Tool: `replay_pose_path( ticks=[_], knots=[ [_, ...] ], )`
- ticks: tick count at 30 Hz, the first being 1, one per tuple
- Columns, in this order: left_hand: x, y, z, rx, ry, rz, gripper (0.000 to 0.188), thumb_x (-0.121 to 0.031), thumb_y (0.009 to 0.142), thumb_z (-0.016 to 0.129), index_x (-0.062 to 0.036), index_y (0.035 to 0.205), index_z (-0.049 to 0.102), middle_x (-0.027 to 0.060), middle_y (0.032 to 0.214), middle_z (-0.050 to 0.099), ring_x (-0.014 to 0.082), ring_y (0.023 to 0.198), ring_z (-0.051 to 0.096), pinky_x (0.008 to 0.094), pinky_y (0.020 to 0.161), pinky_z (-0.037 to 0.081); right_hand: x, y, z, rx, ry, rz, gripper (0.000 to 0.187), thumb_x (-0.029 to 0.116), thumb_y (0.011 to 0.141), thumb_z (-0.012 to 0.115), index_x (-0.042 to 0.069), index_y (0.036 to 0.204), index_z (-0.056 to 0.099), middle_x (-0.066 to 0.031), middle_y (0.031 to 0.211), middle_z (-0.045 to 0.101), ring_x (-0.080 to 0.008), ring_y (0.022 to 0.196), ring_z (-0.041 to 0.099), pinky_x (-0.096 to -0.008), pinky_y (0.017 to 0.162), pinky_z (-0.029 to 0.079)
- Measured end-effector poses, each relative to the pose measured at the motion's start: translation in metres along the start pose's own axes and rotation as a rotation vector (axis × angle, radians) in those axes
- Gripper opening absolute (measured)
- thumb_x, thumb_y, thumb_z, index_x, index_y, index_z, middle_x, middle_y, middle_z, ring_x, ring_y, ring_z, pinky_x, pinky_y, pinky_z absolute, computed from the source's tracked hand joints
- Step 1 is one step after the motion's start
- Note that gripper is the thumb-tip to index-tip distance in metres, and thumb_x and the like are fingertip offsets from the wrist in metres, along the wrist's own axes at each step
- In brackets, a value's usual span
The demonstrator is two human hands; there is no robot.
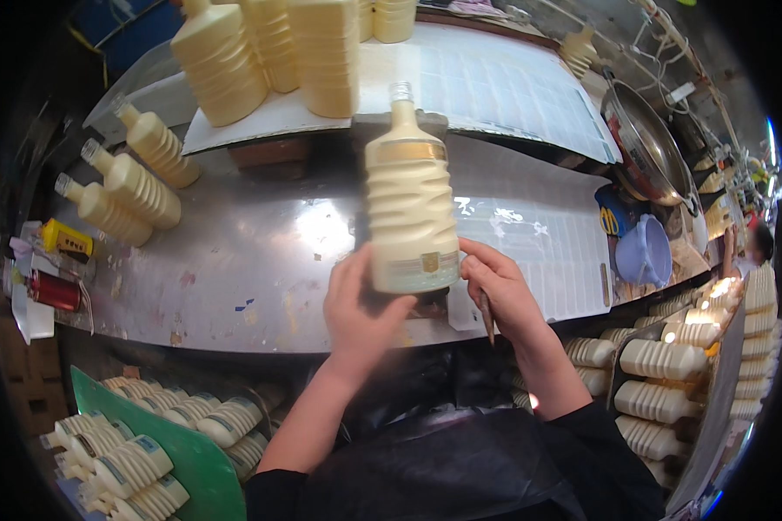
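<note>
A cream, wavy-ribbed bottle (411, 208) with a clear neck, a gold band and a small gold label near its base stands out over the middle of the workbench. My left hand (361, 308), slightly blurred, is closed around its lower left side, thumb across the front of the base. On the other side, fingertips of my right hand (504, 291) touch the bottle's lower right edge. That same hand also grips a slim, brown, pointed tool (487, 317), which slants down from the fingers.
Three cream bottles (139, 187) lie tilted at the bench's left. Taller ones (324, 56) stand on a white raised board (495, 87) behind. A purple tub (643, 252) and metal pan (647, 139) are at right. Bottle racks (660, 399) and a green panel (161, 443) flank me.
</note>
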State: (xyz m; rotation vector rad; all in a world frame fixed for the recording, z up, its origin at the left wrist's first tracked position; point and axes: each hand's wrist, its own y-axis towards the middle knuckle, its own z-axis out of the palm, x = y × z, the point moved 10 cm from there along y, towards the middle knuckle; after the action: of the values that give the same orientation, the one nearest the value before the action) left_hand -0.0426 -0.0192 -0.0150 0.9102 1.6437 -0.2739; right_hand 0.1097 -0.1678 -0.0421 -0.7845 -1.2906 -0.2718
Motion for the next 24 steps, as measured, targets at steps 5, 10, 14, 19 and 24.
replay_pose_path(
  ticks=[5, 10, 14, 19, 24],
  knots=[
    [0.032, 0.002, 0.009, -0.006, -0.568, -0.263, 0.044, -0.012, 0.098, 0.061, -0.0004, 0.139, 0.050, 0.0095, 0.127, 0.059, 0.0177, 0.114, 0.057, 0.0337, 0.101, 0.045, 0.004, 0.004, 0.007, -0.042, -0.089, -0.099, 0.044, 0.023, 0.103, 0.059, 0.001, 0.140, 0.051, 0.0044, 0.088, 0.053, -0.0028, 0.074, 0.049, -0.0183, 0.065, 0.042],
    [0.035, 0.003, 0.014, -0.036, -0.536, -0.319, 0.042, -0.012, 0.098, 0.063, -0.0010, 0.136, 0.049, 0.0099, 0.127, 0.060, 0.0170, 0.115, 0.057, 0.0337, 0.103, 0.044, 0.007, 0.002, 0.010, -0.054, -0.098, -0.072, 0.048, 0.024, 0.099, 0.067, 0.000, 0.138, 0.052, 0.0039, 0.089, 0.052, -0.0029, 0.077, 0.049, -0.0193, 0.068, 0.043],
    [0.033, 0.004, 0.015, -0.047, -0.576, -0.308, 0.038, -0.011, 0.100, 0.065, -0.0017, 0.134, 0.050, 0.0080, 0.126, 0.058, 0.0155, 0.116, 0.055, 0.0314, 0.106, 0.042, 0.007, 0.002, 0.010, -0.062, -0.114, -0.071, 0.049, 0.023, 0.098, 0.070, 0.000, 0.137, 0.052, 0.0040, 0.088, 0.052, -0.0029, 0.076, 0.049, -0.0190, 0.068, 0.043],
    [0.033, 0.004, 0.014, -0.053, -0.579, -0.307, 0.039, -0.013, 0.100, 0.066, -0.0016, 0.134, 0.051, 0.0083, 0.126, 0.059, 0.0158, 0.117, 0.055, 0.0315, 0.106, 0.042, 0.006, 0.003, 0.008, -0.082, -0.146, -0.114, 0.050, 0.023, 0.097, 0.071, 0.000, 0.137, 0.053, 0.0042, 0.088, 0.051, -0.0029, 0.076, 0.048, -0.0189, 0.068, 0.043],
    [0.036, 0.003, 0.014, -0.047, -0.585, -0.319, 0.040, -0.012, 0.100, 0.066, -0.0015, 0.135, 0.051, 0.0088, 0.128, 0.059, 0.0161, 0.118, 0.055, 0.0317, 0.107, 0.042, 0.005, 0.004, 0.008, -0.089, -0.138, -0.133, 0.051, 0.024, 0.096, 0.072, -0.001, 0.136, 0.053, 0.0044, 0.087, 0.051, -0.0028, 0.075, 0.047, -0.0187, 0.068, 0.042]
  ],
)
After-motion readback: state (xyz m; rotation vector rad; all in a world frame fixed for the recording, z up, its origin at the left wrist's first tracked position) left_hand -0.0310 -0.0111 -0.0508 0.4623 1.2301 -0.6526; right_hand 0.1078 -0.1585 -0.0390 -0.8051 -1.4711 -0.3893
